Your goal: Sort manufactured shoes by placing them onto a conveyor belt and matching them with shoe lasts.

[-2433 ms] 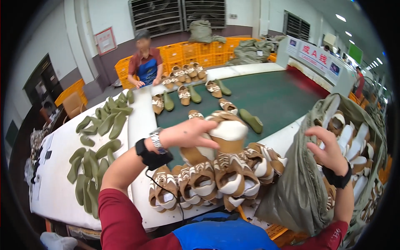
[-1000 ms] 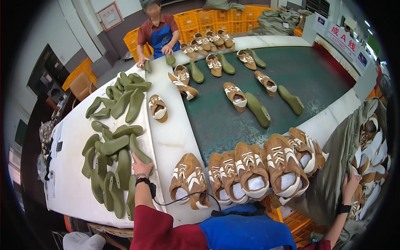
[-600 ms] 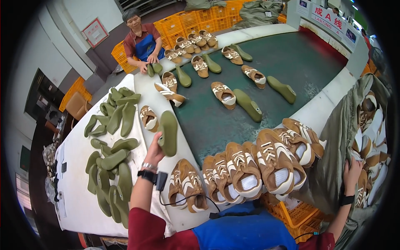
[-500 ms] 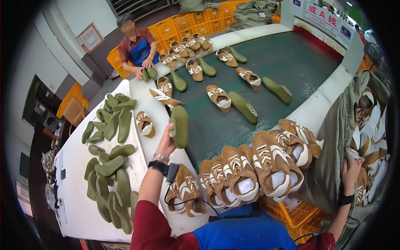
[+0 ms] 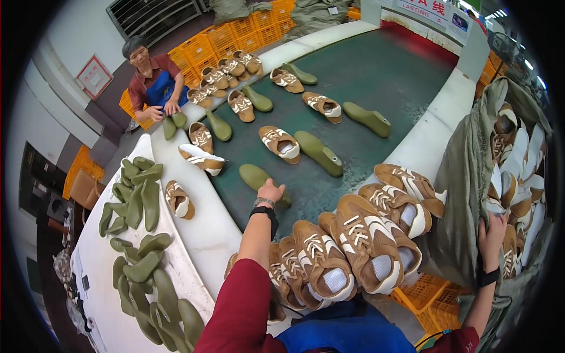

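On the green conveyor belt (image 5: 365,65), my left hand (image 5: 272,192) grips the heel end of an olive-green shoe last (image 5: 253,175), which lies on the belt. My right hand (image 5: 492,238) is at the near side of a grey-green cloth sack (image 5: 456,194), its fingers closed around the opening's edge beside the shoes inside. Brown-and-white sneakers (image 5: 506,141) and white soles fill that sack. Between my arms, a row of brown sneakers with white stripes (image 5: 368,241) stands along the belt's near edge. Other lasts (image 5: 318,152) lie beside single sneakers (image 5: 279,143) on the belt.
Many olive lasts (image 5: 141,267) are heaped on a white-covered table (image 5: 97,282) at left. A co-worker (image 5: 154,82) handles two lasts (image 5: 175,122) across the belt. Orange crates (image 5: 200,52) stack behind; another orange crate (image 5: 421,291) sits below the sneaker row.
My left hand has brought the raised last down to the right onto the belt. The right hand stays at the sack. The view has shifted, and the co-worker's head has lifted.
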The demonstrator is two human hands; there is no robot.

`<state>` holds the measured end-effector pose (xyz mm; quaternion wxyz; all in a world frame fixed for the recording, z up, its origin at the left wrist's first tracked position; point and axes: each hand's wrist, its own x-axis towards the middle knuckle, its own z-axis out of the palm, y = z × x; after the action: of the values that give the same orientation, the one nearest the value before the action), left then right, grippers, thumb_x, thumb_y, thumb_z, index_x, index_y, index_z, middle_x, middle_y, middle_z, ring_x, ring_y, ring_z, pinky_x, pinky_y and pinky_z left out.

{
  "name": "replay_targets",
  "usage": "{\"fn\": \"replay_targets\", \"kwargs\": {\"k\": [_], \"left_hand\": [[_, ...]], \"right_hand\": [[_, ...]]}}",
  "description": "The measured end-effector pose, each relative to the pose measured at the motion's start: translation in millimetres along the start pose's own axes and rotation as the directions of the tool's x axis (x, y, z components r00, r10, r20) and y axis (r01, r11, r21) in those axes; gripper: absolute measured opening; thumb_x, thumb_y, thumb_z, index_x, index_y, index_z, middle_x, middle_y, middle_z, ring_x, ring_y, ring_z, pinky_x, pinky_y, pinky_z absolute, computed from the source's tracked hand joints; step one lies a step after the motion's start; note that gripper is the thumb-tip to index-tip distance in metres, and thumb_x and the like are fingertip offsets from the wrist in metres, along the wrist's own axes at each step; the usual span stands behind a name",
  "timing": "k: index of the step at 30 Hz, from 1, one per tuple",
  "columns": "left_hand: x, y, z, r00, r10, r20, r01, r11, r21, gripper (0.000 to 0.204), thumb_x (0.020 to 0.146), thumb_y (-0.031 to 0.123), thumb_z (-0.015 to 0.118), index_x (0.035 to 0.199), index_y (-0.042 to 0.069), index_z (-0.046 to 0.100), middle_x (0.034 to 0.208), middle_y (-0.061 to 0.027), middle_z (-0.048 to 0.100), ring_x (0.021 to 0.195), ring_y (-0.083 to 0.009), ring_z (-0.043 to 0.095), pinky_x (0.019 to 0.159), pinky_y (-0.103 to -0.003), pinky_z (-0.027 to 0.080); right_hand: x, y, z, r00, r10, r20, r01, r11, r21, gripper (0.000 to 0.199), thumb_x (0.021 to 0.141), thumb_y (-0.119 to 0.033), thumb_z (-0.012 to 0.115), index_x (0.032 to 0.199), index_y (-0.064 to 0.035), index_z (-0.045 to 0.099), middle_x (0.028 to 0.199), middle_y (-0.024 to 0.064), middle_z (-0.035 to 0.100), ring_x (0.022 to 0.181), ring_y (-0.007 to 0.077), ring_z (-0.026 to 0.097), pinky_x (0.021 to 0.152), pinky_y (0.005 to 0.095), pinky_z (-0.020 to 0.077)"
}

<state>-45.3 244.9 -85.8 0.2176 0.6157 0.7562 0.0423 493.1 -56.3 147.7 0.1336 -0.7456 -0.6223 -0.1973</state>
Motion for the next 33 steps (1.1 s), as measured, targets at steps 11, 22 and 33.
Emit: {"fn": "replay_targets", "kwargs": {"k": [11,22,33], "left_hand": [[-60,16,12,0.969,0.199,0.143,-0.206,0.978,0.029,0.047,0.075,0.034,0.057,0.113,0.007,0.049,0.099,-0.0225,0.061,0.091,-0.0366,0.060,0.082,-0.043,0.047],[-258,130,-123,0.554,0.832,-0.017,-0.813,0.537,-0.225,0.026,0.079,0.024,0.063,0.094,0.003,0.064,0.083,-0.0152,0.065,0.075,-0.0316,0.062,0.067,-0.034,0.049],[-316,135,-123,0.586,0.791,0.178,-0.452,0.501,-0.738,0.025,0.083,0.016,0.063,0.101,0.000,0.057,0.083,-0.0041,0.063,0.068,-0.0079,0.058,0.059,-0.024,0.049]], "right_hand": [[0,-3,-7,1.000,0.002,-0.011,-0.002,1.000,0.000,0.031,0.078,-0.010,0.059,0.108,-0.0034,0.055,0.095,0.0159,0.060,0.092,0.0317,0.054,0.092,0.0414,0.0360],[-18,-85,-106,0.933,-0.307,0.187,0.242,0.922,0.302,0.045,0.071,-0.010,0.066,0.114,-0.0067,0.054,0.115,0.0161,0.053,0.107,0.0336,0.049,0.093,0.0394,0.0384],[-51,6,-23,0.999,0.035,0.009,-0.035,0.998,0.050,0.049,0.075,-0.007,0.061,0.122,-0.0039,0.046,0.128,0.0152,0.041,0.122,0.0399,0.031,0.102,0.0440,0.0281]]}}
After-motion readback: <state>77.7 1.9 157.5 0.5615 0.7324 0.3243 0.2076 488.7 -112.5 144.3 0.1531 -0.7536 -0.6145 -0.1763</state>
